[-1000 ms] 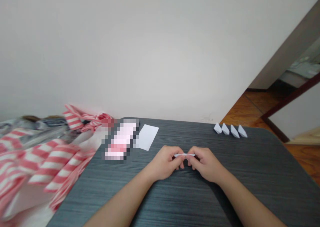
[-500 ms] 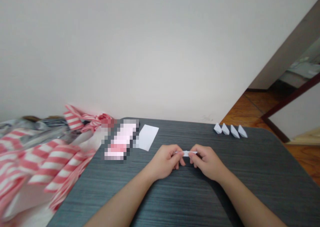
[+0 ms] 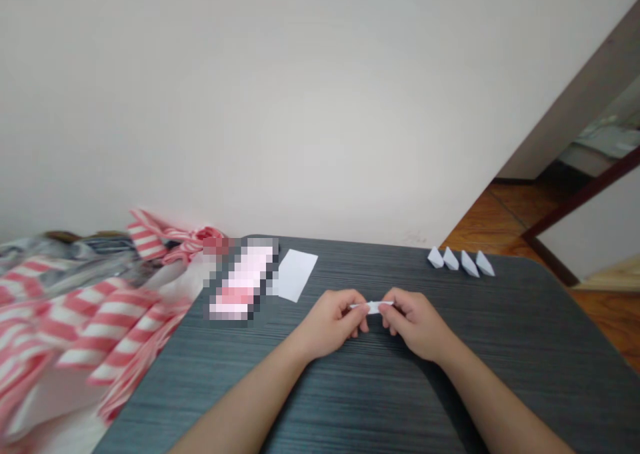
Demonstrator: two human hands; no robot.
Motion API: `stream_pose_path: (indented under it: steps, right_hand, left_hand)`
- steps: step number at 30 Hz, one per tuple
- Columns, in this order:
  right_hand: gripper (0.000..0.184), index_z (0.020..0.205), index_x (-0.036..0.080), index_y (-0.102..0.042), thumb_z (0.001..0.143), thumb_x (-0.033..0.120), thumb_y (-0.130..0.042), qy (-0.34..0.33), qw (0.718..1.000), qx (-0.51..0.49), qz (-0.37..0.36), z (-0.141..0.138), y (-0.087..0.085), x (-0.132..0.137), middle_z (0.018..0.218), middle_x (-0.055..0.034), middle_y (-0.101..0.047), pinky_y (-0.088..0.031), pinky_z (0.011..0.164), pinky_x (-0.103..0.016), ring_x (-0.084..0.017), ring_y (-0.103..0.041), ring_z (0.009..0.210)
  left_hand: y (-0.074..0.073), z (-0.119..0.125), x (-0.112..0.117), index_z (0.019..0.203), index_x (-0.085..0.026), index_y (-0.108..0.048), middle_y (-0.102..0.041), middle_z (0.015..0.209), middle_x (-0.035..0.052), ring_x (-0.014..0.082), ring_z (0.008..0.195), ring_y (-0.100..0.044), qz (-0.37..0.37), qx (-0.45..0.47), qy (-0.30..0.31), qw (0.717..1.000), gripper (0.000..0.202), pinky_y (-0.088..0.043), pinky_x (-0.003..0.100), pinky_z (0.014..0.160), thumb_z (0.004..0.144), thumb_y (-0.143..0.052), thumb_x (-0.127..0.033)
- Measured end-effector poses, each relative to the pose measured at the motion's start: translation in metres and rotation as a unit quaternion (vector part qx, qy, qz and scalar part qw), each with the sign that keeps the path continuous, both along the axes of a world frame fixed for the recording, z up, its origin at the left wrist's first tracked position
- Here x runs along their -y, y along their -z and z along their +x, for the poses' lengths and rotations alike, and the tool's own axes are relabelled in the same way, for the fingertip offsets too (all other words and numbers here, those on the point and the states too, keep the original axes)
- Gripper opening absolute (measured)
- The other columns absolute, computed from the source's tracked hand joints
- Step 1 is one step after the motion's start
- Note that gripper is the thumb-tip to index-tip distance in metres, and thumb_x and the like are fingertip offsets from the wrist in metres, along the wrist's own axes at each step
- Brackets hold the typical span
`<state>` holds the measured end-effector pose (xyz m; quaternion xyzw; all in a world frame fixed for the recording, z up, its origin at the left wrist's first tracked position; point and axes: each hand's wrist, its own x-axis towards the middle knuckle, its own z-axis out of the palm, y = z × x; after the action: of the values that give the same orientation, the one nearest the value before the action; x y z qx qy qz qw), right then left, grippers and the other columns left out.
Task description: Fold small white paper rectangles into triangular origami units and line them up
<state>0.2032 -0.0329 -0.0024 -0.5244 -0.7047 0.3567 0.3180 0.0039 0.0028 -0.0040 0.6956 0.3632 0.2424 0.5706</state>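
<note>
Across the dark table:
- left hand pinches one end of a paper strip between thumb and fingers;
- right hand grips the other end, so the strip sits between both hands, above the table;
- white sheet lies flat beyond the left hand, just beside a pixelated pink object;
- four paper boats stand in a row near the far edge;
- striped cloth heaps beyond the left edge
</note>
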Motion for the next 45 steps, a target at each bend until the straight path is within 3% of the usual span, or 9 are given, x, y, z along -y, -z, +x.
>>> stream_pose_path:
  steps: [5, 27, 35, 42, 45]
  right_hand:
    - [0.025, 0.070, 0.018, -0.059, 0.093, 0.024, -0.053, -0.030, 1.000, 0.005, 0.003, -0.0024, 0.0025, -0.0002, 0.057, 0.0021, -0.060, -0.042, 0.052, -0.020, -0.011, -0.057, 0.050]
    - [0.026, 0.071, 0.020, -0.055, 0.095, 0.026, -0.048, 0.017, 1.000, -0.005, 0.018, 0.0035, 0.0034, -0.0001, 0.052, 0.0038, -0.056, -0.040, 0.053, -0.022, -0.012, -0.053, 0.048]
    - [0.023, 0.073, 0.020, -0.054, 0.094, 0.026, -0.048, 0.025, 0.998, -0.053, 0.006, 0.0042, 0.0063, 0.0004, 0.053, 0.0042, -0.055, -0.040, 0.053, -0.022, -0.012, -0.052, 0.048]
    - [0.027, 0.067, 0.020, -0.053, 0.093, 0.025, -0.049, 0.017, 0.998, -0.048, -0.020, 0.0026, 0.0051, -0.0003, 0.048, 0.0051, -0.054, -0.038, 0.049, -0.021, -0.011, -0.051, 0.043]
    - [0.028, 0.067, 0.019, -0.053, 0.094, 0.025, -0.049, 0.013, 0.999, -0.043, -0.022, 0.0016, 0.0050, -0.0006, 0.049, 0.0045, -0.055, -0.040, 0.052, -0.021, -0.011, -0.052, 0.045]
  left_hand:
    - [-0.0010, -0.0009, -0.0003, 0.078, -0.015, -0.064, -0.067, 0.067, 0.0017, 0.0097, 0.055, -0.056, 0.017, -0.012, 0.009, 1.000, 0.027, -0.043, 0.019, 0.055, 0.093, -0.052, -0.033]
    - [0.0011, -0.0002, -0.0005, 0.075, -0.015, -0.060, -0.066, 0.064, 0.0014, 0.0096, 0.051, -0.054, -0.011, 0.011, -0.021, 1.000, 0.032, -0.041, 0.019, 0.050, 0.093, -0.050, -0.040]
    - [0.0033, 0.0000, -0.0020, 0.075, -0.014, -0.061, -0.068, 0.066, 0.0036, 0.0094, 0.049, -0.054, -0.041, 0.031, -0.022, 0.998, 0.035, -0.041, 0.020, 0.048, 0.095, -0.048, -0.040]
    - [0.0029, 0.0010, -0.0011, 0.103, -0.016, -0.067, -0.065, 0.072, 0.0009, 0.0100, 0.057, -0.057, -0.015, 0.049, -0.015, 0.999, 0.022, -0.046, 0.021, 0.055, 0.091, -0.055, -0.030]
    - [0.0031, 0.0006, -0.0008, 0.096, -0.016, -0.069, -0.062, 0.067, -0.0002, 0.0101, 0.058, -0.057, -0.008, 0.032, -0.007, 0.999, 0.019, -0.045, 0.020, 0.055, 0.091, -0.055, -0.028]
